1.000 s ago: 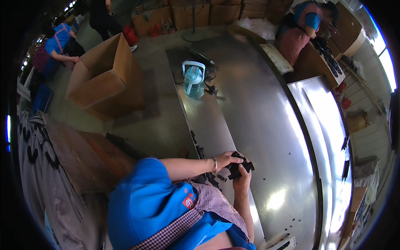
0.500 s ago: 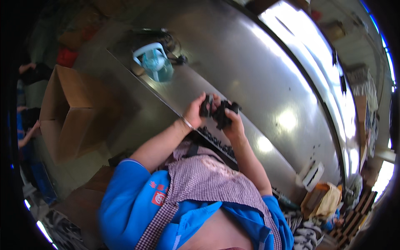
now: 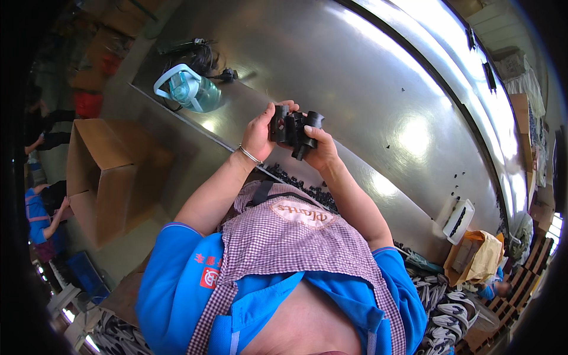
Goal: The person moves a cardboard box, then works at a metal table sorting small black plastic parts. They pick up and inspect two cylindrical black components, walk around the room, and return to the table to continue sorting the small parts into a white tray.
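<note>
Both arms reach forward over the metal table (image 3: pixel 349 83), hands close together. My left hand (image 3: pixel 258 135) is closed on a black plastic part (image 3: pixel 280 123) with a small round hole in its face. My right hand (image 3: pixel 322 149), its thumb pressed on top, grips another black plastic part (image 3: pixel 309 134) with a tube-like shape. The two parts sit side by side and seem to touch; I cannot tell whether they are joined. Fingers behind them are partly hidden. Between my forearms, many small black pieces (image 3: pixel 302 186) lie along the table's near edge.
A teal bottle (image 3: pixel 201 94) with a pale handle lies by dark cables (image 3: pixel 204 59) at the far left. An open cardboard box (image 3: pixel 118 177) stands left, a person's hand (image 3: pixel 65 202) at it. To the right are a white tray (image 3: pixel 459 221) and a paper-lined box (image 3: pixel 473 260).
The view has shifted, so the bottle and my hands appear farther up and left. The black parts have been tilted more upright and brought closer together.
</note>
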Demonstrator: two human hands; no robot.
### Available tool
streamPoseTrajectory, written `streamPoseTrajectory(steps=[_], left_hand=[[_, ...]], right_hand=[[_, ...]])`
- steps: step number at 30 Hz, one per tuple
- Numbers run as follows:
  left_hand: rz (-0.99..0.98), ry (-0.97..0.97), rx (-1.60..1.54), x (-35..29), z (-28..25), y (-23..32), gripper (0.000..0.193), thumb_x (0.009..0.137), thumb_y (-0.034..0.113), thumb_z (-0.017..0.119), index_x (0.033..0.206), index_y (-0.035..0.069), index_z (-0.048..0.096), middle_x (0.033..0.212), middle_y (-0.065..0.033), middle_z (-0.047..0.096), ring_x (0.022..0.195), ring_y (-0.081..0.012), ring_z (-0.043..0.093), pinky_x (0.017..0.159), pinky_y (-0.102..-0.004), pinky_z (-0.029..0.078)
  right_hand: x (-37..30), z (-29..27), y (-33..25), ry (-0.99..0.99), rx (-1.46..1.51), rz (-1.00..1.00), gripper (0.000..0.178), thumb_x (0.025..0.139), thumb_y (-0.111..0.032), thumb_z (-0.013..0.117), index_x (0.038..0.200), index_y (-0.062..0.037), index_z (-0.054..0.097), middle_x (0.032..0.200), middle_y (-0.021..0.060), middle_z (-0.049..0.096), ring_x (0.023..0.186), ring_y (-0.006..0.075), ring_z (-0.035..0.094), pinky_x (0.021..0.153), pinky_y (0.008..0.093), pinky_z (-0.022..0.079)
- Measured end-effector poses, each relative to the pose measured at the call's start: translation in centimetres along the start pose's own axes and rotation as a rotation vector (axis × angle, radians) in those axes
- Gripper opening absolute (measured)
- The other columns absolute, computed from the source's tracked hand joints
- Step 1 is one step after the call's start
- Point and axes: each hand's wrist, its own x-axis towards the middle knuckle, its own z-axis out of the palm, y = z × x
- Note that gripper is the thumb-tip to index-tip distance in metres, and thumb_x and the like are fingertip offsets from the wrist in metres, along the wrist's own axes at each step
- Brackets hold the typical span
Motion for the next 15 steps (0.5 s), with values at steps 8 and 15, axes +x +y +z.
streamPoseTrajectory(steps=[8,15], left_hand=[[0.057,0.148,0.098,0.3,2.3,-1.5,0.048,0.101,0.036,0.051,0.133,0.0,0.052,0.128,-0.0093,0.06,0.117,-0.018,0.057,0.1,-0.0328,0.046],[0.205,0.211,0.698,2.0,1.1,-5.0,0.049,0.104,0.04,0.044,0.135,0.002,0.05,0.132,-0.0082,0.055,0.125,-0.0191,0.049,0.108,-0.0321,0.035]], right_hand=[[-0.3,-0.4,-1.9,0.052,0.141,0.062,0.054,0.083,-0.025,0.07,0.13,-0.0082,0.051,0.115,0.0098,0.064,0.106,0.0253,0.063,0.09,0.0454,0.053],[0.6,-3.3,-0.8,0.083,0.122,-0.062,0.044,0.079,-0.021,0.074,0.116,-0.0096,0.057,0.106,0.0038,0.064,0.095,0.0195,0.063,0.085,0.0356,0.052]])
